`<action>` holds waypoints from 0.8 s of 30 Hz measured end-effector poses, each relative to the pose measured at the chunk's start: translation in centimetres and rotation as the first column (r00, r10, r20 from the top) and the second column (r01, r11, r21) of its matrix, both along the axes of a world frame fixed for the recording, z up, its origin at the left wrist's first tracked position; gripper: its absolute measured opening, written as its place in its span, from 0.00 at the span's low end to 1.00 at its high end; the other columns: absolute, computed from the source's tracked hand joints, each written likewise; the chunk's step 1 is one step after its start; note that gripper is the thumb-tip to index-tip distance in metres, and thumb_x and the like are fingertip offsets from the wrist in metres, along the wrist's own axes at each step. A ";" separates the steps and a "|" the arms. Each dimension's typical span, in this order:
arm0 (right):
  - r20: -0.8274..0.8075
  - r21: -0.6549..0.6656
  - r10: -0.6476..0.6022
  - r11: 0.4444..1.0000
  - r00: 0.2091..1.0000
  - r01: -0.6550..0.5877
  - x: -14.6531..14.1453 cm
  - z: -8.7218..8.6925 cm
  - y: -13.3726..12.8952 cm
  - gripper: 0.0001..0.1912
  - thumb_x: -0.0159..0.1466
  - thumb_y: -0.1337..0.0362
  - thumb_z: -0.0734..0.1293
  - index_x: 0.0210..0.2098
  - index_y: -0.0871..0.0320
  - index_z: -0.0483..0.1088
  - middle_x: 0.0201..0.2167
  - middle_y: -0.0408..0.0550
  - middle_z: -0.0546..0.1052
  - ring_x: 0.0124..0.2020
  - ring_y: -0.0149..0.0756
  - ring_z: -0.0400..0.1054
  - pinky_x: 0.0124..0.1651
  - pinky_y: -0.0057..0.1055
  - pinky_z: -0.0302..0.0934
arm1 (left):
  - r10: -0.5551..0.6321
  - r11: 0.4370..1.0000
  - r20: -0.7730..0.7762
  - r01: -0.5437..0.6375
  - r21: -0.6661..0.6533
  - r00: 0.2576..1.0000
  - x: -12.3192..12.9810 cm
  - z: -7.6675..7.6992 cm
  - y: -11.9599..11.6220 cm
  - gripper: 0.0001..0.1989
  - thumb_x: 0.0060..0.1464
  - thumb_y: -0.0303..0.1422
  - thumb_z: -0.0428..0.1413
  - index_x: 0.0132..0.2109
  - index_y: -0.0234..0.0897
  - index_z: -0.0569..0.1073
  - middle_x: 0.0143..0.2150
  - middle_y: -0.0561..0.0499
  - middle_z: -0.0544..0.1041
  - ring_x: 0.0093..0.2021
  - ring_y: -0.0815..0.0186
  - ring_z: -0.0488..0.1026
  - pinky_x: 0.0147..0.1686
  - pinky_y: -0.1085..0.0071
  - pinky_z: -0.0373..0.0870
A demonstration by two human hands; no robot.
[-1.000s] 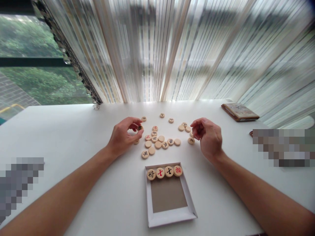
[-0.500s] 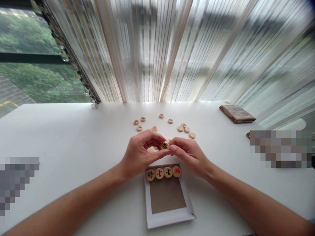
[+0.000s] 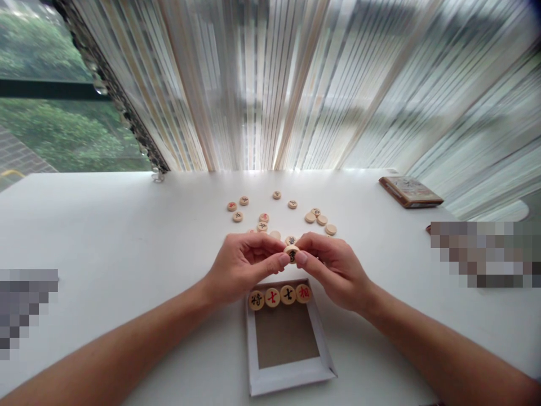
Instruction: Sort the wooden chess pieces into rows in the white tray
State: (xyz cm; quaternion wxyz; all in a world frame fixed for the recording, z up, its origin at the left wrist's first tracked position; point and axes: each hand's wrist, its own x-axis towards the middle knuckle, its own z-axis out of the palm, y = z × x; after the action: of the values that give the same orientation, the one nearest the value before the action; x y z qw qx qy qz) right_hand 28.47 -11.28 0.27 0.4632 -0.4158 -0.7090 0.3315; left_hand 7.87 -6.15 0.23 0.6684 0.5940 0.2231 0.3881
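Between the fingertips of my left hand [image 3: 247, 262] and my right hand [image 3: 332, 265] is a round wooden Chinese chess piece [image 3: 291, 255] with a black character. Both hands pinch it from opposite sides, above the far edge of a shallow white box [image 3: 291, 380]. Along the box's far wall lies a row of several pieces: a black-marked one [image 3: 256, 300], a red one [image 3: 273, 298], another black one [image 3: 288, 295] and a red one [image 3: 303, 293]. Just behind the held piece, another black-marked piece [image 3: 291, 241] partly shows.
Several loose pieces are scattered beyond my hands, among them a red-marked one [image 3: 232, 206] and a blank-faced one [image 3: 331, 229]. A brown flat box [image 3: 411, 192] lies at the back right of the white table [image 3: 127, 225]. Striped curtains [image 3: 253, 84] hang behind it.
The held piece has shifted slightly right and turned between my fingers, its character now at another angle. My left fingers have closed in beside it, uncovering a piece beyond. The view has tilted slightly.
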 end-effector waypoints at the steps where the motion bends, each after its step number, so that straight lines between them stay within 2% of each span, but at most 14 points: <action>1: 0.008 0.012 -0.001 1.000 1.000 0.001 0.0 0.0 0.0 0.15 0.75 0.57 0.66 0.33 0.58 0.71 0.24 0.39 0.67 0.24 0.29 0.58 0.27 0.29 0.53 | -0.004 1.000 0.005 0.004 0.010 1.000 0.0 0.1 0.0 0.07 0.57 0.30 0.71 0.41 0.30 0.86 0.31 0.49 0.83 0.31 0.72 0.79 0.35 0.80 0.79; 9: -0.039 0.034 -0.013 0.999 0.999 0.014 -0.2 0.0 -0.3 0.08 0.74 0.60 0.68 0.38 0.57 0.72 0.24 0.39 0.70 0.24 0.29 0.61 0.26 0.27 0.56 | 0.024 0.998 0.038 -0.026 0.049 0.999 0.0 0.1 0.0 0.06 0.56 0.27 0.71 0.42 0.32 0.87 0.35 0.47 0.85 0.34 0.70 0.81 0.37 0.78 0.80; 14: -0.121 -0.006 -0.006 1.000 0.993 0.005 -0.3 -0.3 -0.3 0.07 0.74 0.61 0.70 0.40 0.56 0.73 0.25 0.41 0.73 0.24 0.29 0.65 0.25 0.27 0.57 | 0.063 0.988 0.031 -0.066 0.142 0.998 -0.1 -0.2 0.1 0.06 0.57 0.26 0.71 0.43 0.34 0.87 0.37 0.46 0.86 0.36 0.67 0.82 0.39 0.75 0.82; 17: -0.205 -0.046 -0.004 0.999 0.979 -0.006 -0.6 -0.5 -0.3 0.06 0.72 0.62 0.72 0.41 0.57 0.74 0.27 0.41 0.75 0.24 0.28 0.66 0.25 0.25 0.59 | 0.116 0.955 0.007 -0.113 0.274 0.993 -0.2 -0.3 0.1 0.06 0.58 0.26 0.70 0.44 0.34 0.87 0.38 0.45 0.86 0.37 0.66 0.83 0.38 0.74 0.82; 21: -0.278 -0.099 -0.026 0.995 0.960 -0.002 -0.9 -0.3 -0.2 0.08 0.69 0.61 0.76 0.38 0.58 0.76 0.25 0.40 0.76 0.23 0.26 0.66 0.24 0.24 0.60 | 0.214 0.861 -0.057 -0.161 0.483 0.975 -0.4 -0.2 -0.1 0.06 0.59 0.27 0.69 0.44 0.35 0.88 0.40 0.44 0.86 0.39 0.65 0.83 0.38 0.72 0.81; 23: -0.314 -0.136 -0.037 0.991 0.949 -0.006 -1.1 0.0 -0.2 0.11 0.67 0.59 0.78 0.37 0.58 0.76 0.23 0.40 0.75 0.22 0.27 0.66 0.24 0.24 0.60 | 0.230 0.845 -0.077 -0.160 0.510 0.970 -0.4 -0.1 -0.2 0.06 0.59 0.28 0.70 0.44 0.35 0.88 0.40 0.44 0.86 0.39 0.64 0.83 0.39 0.72 0.81; 24: -0.334 -0.160 -0.043 0.987 0.942 -0.012 -1.1 0.2 -0.2 0.12 0.65 0.59 0.79 0.36 0.59 0.77 0.23 0.40 0.75 0.22 0.27 0.66 0.24 0.24 0.60 | 0.224 0.855 -0.080 -0.157 0.494 0.971 -0.4 -0.1 -0.3 0.06 0.59 0.28 0.70 0.44 0.35 0.88 0.40 0.44 0.86 0.39 0.64 0.83 0.39 0.71 0.81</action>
State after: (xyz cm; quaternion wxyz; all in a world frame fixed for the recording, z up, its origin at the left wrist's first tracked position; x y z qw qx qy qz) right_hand 27.33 -11.52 0.44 0.5453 -0.3944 -0.5874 0.4495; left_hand 7.50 -6.43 0.16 0.4399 0.7420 0.2212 0.4550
